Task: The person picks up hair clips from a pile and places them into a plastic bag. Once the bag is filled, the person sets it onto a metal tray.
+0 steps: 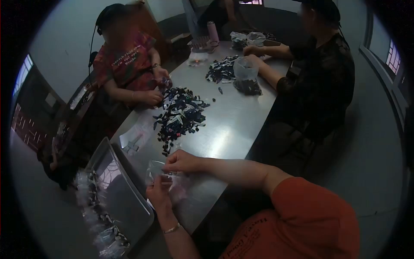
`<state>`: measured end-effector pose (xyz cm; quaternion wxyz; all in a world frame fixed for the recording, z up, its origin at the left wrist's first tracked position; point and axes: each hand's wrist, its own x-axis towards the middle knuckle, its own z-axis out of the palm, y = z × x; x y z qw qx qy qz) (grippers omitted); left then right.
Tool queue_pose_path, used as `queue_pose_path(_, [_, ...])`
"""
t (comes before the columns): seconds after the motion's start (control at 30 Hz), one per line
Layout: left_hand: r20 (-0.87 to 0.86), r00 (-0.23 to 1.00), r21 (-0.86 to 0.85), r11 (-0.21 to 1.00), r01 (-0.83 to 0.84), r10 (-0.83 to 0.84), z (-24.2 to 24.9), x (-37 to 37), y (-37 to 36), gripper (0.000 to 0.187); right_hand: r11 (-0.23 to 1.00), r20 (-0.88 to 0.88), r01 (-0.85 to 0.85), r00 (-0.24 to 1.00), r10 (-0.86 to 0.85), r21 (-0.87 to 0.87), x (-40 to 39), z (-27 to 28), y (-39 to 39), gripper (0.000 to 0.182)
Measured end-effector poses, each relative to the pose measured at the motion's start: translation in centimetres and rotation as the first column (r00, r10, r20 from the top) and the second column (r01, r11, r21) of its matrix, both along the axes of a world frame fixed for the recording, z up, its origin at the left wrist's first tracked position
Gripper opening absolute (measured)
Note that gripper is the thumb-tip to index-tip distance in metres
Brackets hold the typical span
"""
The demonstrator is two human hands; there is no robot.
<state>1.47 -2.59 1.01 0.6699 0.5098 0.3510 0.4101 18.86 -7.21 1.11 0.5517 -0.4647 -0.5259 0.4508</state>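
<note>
A small clear plastic bag (154,169) is held up over the near end of the metal table. My left hand (158,197), with a bracelet on the wrist, pinches its lower side. At the bag's upper edge my right hand (182,161) is closed, fingers pressed together on the plastic; whether they also hold a small piece is hidden. Just beyond my hands lies a heap of small dark and white pieces (183,113), too small to name. More clear plastic bags (179,190) lie under my hands near the table edge.
A metal tray (113,149) stands left of my hands, with filled clear bags (101,216) beside it. Across the metal table (224,134), one person handles pieces at the heap; another sits at right by a second heap (222,69) and a bag (248,84). A pink bottle (212,32) stands behind.
</note>
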Motion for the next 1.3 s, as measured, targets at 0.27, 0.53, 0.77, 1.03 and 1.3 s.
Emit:
queue_pose_path(0.27, [0.132, 0.989, 0.031, 0.997, -0.074, 0.069, 0.4, -0.3, 0.0, 0.027, 0.983, -0.271, -0.116, 0.960, 0.074, -0.143, -0.4, -0.1, 0.3, 0.046])
queue_pose_path(0.53, [0.106, 0.983, 0.007, 0.989, -0.149, 0.147, 0.3, -0.1, 0.1, 0.029, 0.988, -0.167, -0.112, 0.981, 0.094, -0.106, -0.4, -0.2, 0.3, 0.023])
queue_pose_path(0.77, [0.229, 0.973, -0.068, 0.997, -0.024, 0.039, 0.1, -0.3, 0.3, 0.023, 0.996, -0.104, -0.026, 0.994, 0.017, -0.080, 0.2, -1.1, 1.3, 0.018])
queue_pose_path(1.03, [0.530, 0.840, -0.320, 0.944, 0.077, 0.111, -1.0, -1.0, 1.6, 0.014, 0.991, -0.186, -0.114, 0.978, 0.099, -0.068, 0.1, -0.6, 1.3, 0.020])
queue_pose_path(1.3, [0.533, 0.846, -0.276, 0.950, 0.146, 0.024, -1.2, -0.4, 1.3, 0.011, 0.995, -0.126, -0.059, 0.991, 0.048, -0.085, -0.7, -0.4, 0.8, 0.016])
